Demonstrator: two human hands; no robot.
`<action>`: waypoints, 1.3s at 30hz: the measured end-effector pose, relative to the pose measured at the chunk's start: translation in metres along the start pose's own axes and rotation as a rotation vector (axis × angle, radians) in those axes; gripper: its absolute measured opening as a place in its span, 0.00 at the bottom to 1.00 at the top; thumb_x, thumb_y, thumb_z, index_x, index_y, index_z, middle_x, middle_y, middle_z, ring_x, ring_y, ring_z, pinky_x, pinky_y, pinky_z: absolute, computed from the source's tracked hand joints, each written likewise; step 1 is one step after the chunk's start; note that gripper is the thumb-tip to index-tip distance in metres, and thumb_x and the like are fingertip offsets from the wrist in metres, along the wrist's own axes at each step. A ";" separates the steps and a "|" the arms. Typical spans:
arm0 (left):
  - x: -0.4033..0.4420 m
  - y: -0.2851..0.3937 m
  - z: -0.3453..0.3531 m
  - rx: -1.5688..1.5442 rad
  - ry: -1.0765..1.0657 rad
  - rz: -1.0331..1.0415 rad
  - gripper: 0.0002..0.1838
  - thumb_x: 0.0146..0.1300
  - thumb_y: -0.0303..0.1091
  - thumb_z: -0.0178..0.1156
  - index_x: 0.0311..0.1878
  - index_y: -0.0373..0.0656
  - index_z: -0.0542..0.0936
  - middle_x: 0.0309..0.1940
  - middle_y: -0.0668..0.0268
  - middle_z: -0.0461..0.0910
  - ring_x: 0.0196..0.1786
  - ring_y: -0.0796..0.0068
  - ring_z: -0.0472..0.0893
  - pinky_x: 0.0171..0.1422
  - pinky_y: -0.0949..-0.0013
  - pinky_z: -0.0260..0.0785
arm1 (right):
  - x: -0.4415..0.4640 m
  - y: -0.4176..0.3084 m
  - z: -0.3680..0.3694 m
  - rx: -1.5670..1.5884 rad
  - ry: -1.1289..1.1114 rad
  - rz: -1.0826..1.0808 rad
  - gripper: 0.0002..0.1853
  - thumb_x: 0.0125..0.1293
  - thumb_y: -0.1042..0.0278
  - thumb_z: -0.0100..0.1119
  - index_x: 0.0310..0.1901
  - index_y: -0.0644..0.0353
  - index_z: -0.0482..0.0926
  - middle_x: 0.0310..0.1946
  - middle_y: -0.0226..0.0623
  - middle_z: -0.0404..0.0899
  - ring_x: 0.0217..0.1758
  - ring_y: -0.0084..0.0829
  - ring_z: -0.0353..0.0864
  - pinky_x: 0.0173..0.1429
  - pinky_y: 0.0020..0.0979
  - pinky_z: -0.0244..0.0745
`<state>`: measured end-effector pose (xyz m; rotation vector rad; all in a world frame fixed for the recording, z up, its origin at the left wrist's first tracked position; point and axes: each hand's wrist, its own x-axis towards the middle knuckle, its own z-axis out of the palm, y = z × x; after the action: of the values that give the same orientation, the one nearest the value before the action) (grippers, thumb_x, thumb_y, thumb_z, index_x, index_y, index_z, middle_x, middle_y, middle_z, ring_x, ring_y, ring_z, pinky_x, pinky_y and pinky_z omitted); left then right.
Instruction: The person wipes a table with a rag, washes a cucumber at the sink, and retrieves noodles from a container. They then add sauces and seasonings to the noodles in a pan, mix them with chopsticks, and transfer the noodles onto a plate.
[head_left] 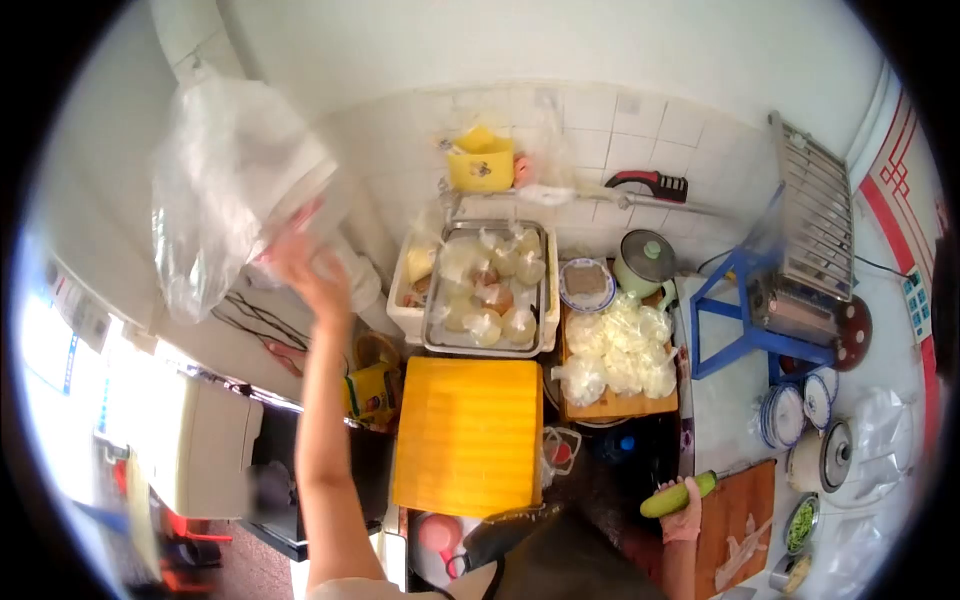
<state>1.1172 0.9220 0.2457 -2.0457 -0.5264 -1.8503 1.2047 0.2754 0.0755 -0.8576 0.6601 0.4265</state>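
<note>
My left hand (305,265) is raised at the left, at the lower edge of a clear plastic bag (215,190) with white and red material that hangs on the wall. It is blurred, and its grip on the bag is hard to make out. Low on the right, my right hand (682,520) is wrapped round a green, peeled-looking cucumber (679,494). Beside it lies a wooden cutting board (745,500) with pale scraps (742,552) on it.
A yellow board (468,435) lies in the middle. Behind it stands a metal tray (487,345) of filled bags. White bags (620,345) sit right of that, near a lidded pot (645,262). A blue stand (740,320), bowls (783,415) and a steel pot (820,455) are at the right.
</note>
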 end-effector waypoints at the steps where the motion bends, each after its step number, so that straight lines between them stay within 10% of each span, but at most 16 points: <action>1: -0.057 0.010 0.022 -0.286 -0.187 -0.253 0.16 0.57 0.20 0.56 0.50 0.37 0.74 0.52 0.53 0.72 0.60 0.50 0.68 0.63 0.50 0.60 | 0.000 0.001 0.000 -0.009 0.022 0.000 0.20 0.55 0.60 0.68 0.45 0.59 0.74 0.38 0.35 0.73 0.43 0.36 0.74 0.54 0.41 0.72; 4: -0.126 0.054 0.089 -0.468 -0.794 -0.767 0.18 0.58 0.28 0.62 0.52 0.38 0.74 0.53 0.52 0.72 0.56 0.48 0.71 0.63 0.56 0.63 | -0.002 0.001 -0.004 -0.043 0.032 -0.013 0.18 0.56 0.59 0.67 0.43 0.57 0.74 0.37 0.35 0.74 0.42 0.36 0.75 0.53 0.41 0.72; 9: -0.254 0.039 0.235 -0.325 -0.749 -0.580 0.22 0.56 0.33 0.64 0.55 0.38 0.74 0.57 0.50 0.71 0.57 0.48 0.72 0.58 0.55 0.67 | 0.001 0.002 -0.027 -0.062 0.101 -0.007 0.17 0.57 0.59 0.65 0.43 0.57 0.74 0.35 0.34 0.75 0.40 0.36 0.75 0.52 0.42 0.72; 12: -0.250 0.013 0.270 -0.097 -1.304 -0.639 0.22 0.55 0.36 0.64 0.52 0.36 0.77 0.48 0.50 0.79 0.49 0.50 0.79 0.50 0.53 0.72 | -0.005 0.001 -0.046 0.041 0.193 -0.003 0.18 0.57 0.62 0.66 0.45 0.58 0.73 0.38 0.37 0.72 0.41 0.37 0.73 0.51 0.41 0.72; 16: -0.251 -0.028 0.263 -0.390 -0.968 -0.940 0.18 0.59 0.37 0.58 0.50 0.37 0.79 0.38 0.57 0.83 0.42 0.52 0.82 0.47 0.52 0.73 | -0.002 0.003 -0.054 0.019 0.186 -0.033 0.16 0.59 0.59 0.64 0.45 0.56 0.73 0.34 0.33 0.75 0.39 0.37 0.75 0.50 0.41 0.72; 18: -0.256 -0.045 0.240 -1.066 -0.723 -1.466 0.18 0.64 0.36 0.53 0.55 0.39 0.76 0.46 0.59 0.81 0.50 0.56 0.80 0.53 0.53 0.72 | 0.003 0.003 -0.045 -0.026 0.140 -0.061 0.18 0.59 0.60 0.63 0.48 0.58 0.73 0.34 0.36 0.75 0.38 0.37 0.76 0.51 0.40 0.74; 24: -0.164 0.054 0.067 -1.748 -0.448 -1.915 0.22 0.70 0.38 0.43 0.62 0.36 0.68 0.59 0.57 0.73 0.62 0.60 0.71 0.67 0.55 0.62 | -0.021 0.000 0.067 -0.369 -0.168 -0.099 0.22 0.59 0.65 0.62 0.52 0.69 0.72 0.36 0.42 0.76 0.39 0.36 0.78 0.51 0.38 0.76; 27: -0.175 0.131 0.001 -1.335 -0.761 -1.874 0.22 0.70 0.42 0.46 0.57 0.35 0.71 0.52 0.57 0.77 0.55 0.63 0.77 0.60 0.60 0.69 | -0.025 0.006 0.108 -0.456 -0.510 -0.129 0.24 0.57 0.72 0.61 0.56 0.69 0.73 0.45 0.43 0.79 0.48 0.36 0.81 0.54 0.36 0.76; 30: -0.199 0.229 -0.062 -1.067 -1.714 -1.049 0.19 0.63 0.43 0.61 0.50 0.39 0.76 0.41 0.58 0.79 0.45 0.65 0.78 0.54 0.65 0.69 | -0.043 0.000 0.145 -0.756 -0.825 -0.093 0.35 0.49 0.79 0.61 0.64 0.65 0.66 0.70 0.43 0.60 0.53 0.31 0.78 0.54 0.31 0.74; 31: -0.187 0.267 -0.089 -1.031 -1.615 -0.574 0.19 0.58 0.37 0.65 0.49 0.39 0.76 0.42 0.57 0.77 0.49 0.60 0.76 0.56 0.61 0.68 | -0.039 0.002 0.143 -0.949 -0.934 -0.265 0.40 0.49 0.77 0.63 0.67 0.64 0.60 0.70 0.43 0.59 0.54 0.32 0.77 0.56 0.32 0.73; 33: -0.184 0.320 -0.119 -1.414 -1.504 -0.322 0.20 0.50 0.27 0.64 0.48 0.37 0.76 0.45 0.51 0.74 0.55 0.51 0.71 0.58 0.59 0.65 | -0.039 0.004 0.134 -1.143 -1.010 -0.492 0.45 0.48 0.74 0.66 0.70 0.63 0.56 0.67 0.44 0.62 0.56 0.35 0.77 0.58 0.34 0.71; 39: -0.220 0.395 -0.191 -1.338 -1.483 -0.704 0.15 0.51 0.21 0.63 0.44 0.36 0.78 0.34 0.55 0.78 0.40 0.54 0.79 0.46 0.63 0.71 | -0.038 0.000 0.044 -1.589 -0.580 -0.311 0.27 0.46 0.67 0.70 0.50 0.62 0.74 0.46 0.42 0.80 0.52 0.34 0.79 0.55 0.34 0.72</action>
<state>1.1214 0.4736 0.0467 -4.4583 -0.2384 -0.1685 1.1930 0.3076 0.1223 -2.1578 -0.5308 0.8699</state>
